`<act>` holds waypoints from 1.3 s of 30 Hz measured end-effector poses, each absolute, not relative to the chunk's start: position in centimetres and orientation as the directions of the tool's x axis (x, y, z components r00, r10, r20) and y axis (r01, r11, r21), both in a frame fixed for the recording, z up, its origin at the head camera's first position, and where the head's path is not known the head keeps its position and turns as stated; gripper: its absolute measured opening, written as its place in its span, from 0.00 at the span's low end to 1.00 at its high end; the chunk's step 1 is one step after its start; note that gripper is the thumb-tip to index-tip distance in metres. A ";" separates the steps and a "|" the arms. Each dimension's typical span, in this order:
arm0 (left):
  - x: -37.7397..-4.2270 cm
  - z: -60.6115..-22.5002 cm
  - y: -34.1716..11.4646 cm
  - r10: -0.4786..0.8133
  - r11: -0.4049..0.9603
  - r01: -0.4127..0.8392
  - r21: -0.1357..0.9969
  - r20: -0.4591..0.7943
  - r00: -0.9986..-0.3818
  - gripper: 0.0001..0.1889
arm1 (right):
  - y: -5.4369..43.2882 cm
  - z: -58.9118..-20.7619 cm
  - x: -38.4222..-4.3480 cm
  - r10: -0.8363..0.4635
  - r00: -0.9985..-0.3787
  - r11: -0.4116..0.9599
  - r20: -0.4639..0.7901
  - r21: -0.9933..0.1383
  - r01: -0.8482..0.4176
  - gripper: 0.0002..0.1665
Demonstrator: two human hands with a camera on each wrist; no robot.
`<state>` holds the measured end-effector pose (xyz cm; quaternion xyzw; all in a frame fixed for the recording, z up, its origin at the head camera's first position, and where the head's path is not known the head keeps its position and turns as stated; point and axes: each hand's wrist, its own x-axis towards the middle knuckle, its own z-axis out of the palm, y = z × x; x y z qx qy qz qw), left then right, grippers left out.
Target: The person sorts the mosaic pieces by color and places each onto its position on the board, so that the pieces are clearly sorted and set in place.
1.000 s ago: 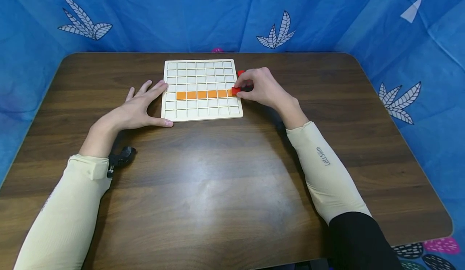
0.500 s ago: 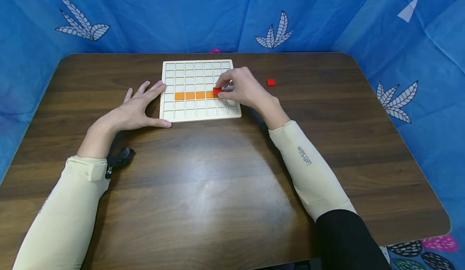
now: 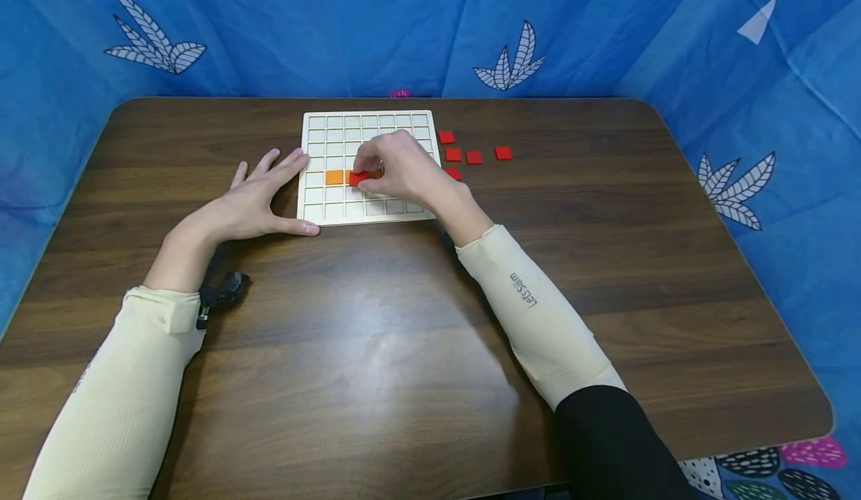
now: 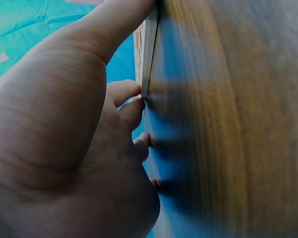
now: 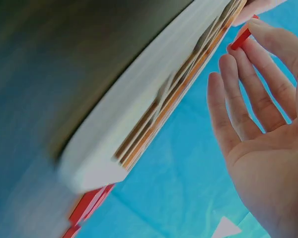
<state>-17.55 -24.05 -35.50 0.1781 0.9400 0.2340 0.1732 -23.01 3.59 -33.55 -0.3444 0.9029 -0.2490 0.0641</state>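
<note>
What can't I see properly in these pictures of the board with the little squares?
Head view: how many orange squares there are; the right hand and the red tile it pinches cover part of the board.
Left wrist view: the board's little squares; it's seen almost edge-on.
Right wrist view: all of the loose red tiles; the bottom edge cuts them off.

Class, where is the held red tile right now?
In the head view, the right hand pinches the red tile over the board, just right of its leftmost orange square.
</note>
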 end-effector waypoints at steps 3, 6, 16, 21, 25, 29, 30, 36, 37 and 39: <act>-17.5 -35.5 -24.1 0.415 0.827 0.255 0.501 -0.239 -0.878 0.64 | 2.5 -33.5 -22.7 -0.668 -0.743 0.631 0.044 -0.495 -0.597 0.10; -17.5 -35.5 -24.0 0.414 0.827 0.254 0.501 -0.237 -0.879 0.64 | 1.5 -33.4 -22.4 -0.680 -0.733 0.630 0.035 -0.484 -0.607 0.09; -17.4 -35.4 -24.1 0.414 0.828 0.255 0.500 -0.239 -0.878 0.65 | 0.1 -33.5 -21.6 -0.687 -0.726 0.651 0.021 -0.426 -0.628 0.09; -17.4 -35.4 -24.1 0.415 0.826 0.254 0.503 -0.238 -0.878 0.65 | -0.2 -33.6 -21.3 -0.706 -0.708 0.632 0.034 -0.420 -0.651 0.09; -17.4 -35.4 -24.0 0.412 0.825 0.254 0.505 -0.231 -0.881 0.64 | -0.4 -33.6 -21.1 -0.713 -0.699 0.627 0.046 -0.405 -0.666 0.10; -17.4 -35.4 -24.0 0.411 0.830 0.253 0.497 -0.238 -0.880 0.65 | -0.3 -33.8 -20.9 -0.724 -0.687 0.621 0.064 -0.372 -0.690 0.09; -17.4 -35.4 -24.0 0.412 0.830 0.253 0.496 -0.240 -0.879 0.65 | -0.4 -33.8 -20.9 -0.731 -0.679 0.616 0.069 -0.360 -0.700 0.08; -17.4 -35.4 -24.0 0.412 0.830 0.257 0.495 -0.235 -0.880 0.65 | -0.6 -33.9 -20.3 -0.759 -0.646 0.600 0.082 -0.296 -0.743 0.06; -17.4 -35.4 -24.0 0.413 0.830 0.257 0.495 -0.234 -0.880 0.65 | -0.5 -33.9 -20.2 -0.757 -0.647 0.600 0.088 -0.297 -0.743 0.06; -17.4 -35.4 -24.0 0.413 0.830 0.258 0.496 -0.234 -0.880 0.65 | -0.4 -33.9 -20.1 -0.753 -0.650 0.597 0.099 -0.313 -0.739 0.06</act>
